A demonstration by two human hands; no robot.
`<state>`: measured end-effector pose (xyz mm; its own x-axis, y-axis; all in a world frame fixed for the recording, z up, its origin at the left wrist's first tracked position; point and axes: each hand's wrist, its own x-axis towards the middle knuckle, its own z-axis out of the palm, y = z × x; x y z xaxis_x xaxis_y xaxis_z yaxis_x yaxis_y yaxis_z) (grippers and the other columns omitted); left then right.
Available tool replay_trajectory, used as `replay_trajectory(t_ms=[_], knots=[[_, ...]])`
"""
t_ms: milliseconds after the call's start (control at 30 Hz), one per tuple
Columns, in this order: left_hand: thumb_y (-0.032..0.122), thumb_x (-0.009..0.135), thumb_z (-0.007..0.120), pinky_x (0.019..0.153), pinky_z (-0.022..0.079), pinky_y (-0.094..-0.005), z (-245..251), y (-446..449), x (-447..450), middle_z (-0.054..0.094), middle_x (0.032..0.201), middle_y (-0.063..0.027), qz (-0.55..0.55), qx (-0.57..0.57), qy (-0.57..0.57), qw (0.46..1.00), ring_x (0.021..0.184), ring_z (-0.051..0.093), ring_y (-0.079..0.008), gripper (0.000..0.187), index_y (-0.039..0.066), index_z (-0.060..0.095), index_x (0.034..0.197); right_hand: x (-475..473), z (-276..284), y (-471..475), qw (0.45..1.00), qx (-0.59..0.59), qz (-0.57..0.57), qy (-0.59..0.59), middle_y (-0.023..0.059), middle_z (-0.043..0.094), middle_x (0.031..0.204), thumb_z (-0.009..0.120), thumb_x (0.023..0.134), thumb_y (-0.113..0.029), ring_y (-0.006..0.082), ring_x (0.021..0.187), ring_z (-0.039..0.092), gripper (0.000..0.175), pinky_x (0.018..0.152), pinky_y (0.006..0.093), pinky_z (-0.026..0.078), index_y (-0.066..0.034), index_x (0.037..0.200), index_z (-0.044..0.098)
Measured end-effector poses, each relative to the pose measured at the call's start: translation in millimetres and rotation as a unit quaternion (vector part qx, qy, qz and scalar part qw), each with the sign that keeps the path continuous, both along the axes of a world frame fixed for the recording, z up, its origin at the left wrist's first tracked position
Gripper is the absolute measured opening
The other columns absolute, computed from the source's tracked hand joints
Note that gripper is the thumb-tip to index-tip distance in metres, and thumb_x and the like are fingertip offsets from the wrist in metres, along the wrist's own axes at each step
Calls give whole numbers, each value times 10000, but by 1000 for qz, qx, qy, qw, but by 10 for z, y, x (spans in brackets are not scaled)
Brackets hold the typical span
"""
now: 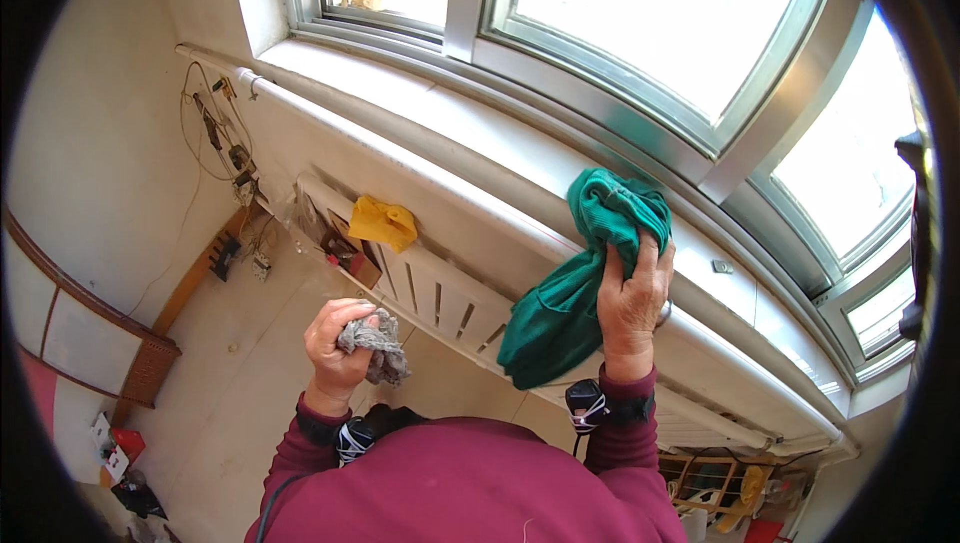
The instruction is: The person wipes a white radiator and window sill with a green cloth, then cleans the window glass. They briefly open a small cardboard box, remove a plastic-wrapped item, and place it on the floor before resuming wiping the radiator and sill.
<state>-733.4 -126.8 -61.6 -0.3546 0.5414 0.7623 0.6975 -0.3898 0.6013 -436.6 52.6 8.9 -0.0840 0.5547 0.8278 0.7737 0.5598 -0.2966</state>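
My right hand (634, 295) grips a green cloth (559, 325) by its upper, bunched part. That part rests against the white window sill (480, 126), close to the metal window frame. The rest of the cloth hangs down over the white pipe that runs below the sill. In my left hand (337, 344) is a crumpled grey cloth (382, 348), held out in front of my body above the floor. A small metal piece (722, 266) lies on the sill to the right of the green cloth.
Below the sill, a yellow cloth (382, 222) drapes over the white radiator (442, 295). The white pipe (390, 149) runs along the wall. Cables and tools (217, 130) hang at the left corner. A wooden rack (705, 479) with assorted items stands at lower right.
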Motion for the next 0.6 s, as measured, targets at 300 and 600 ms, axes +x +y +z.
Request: replay_trajectory(t_ms=[300, 600], knots=[[0, 789, 788, 730, 567, -344, -43, 21, -1288, 714, 936, -137, -35, -15, 14, 999, 812, 706, -278, 225, 47, 708, 994, -984, 22, 192, 999, -31, -40, 10, 297, 573, 1288, 755, 888, -179, 504, 1133, 587, 446, 999, 519, 479, -13, 1278, 615], [-3, 827, 742, 764, 550, -339, 12, 65, -2372, 704, 923, -136, -48, -12, -25, 998, 839, 696, -260, 165, 28, 698, 983, -3203, 177, 579, 988, -41, 100, -113, 300, 587, 1256, 805, 790, -254, 461, 1173, 555, 516, 1045, 530, 438, -18, 1224, 655]])
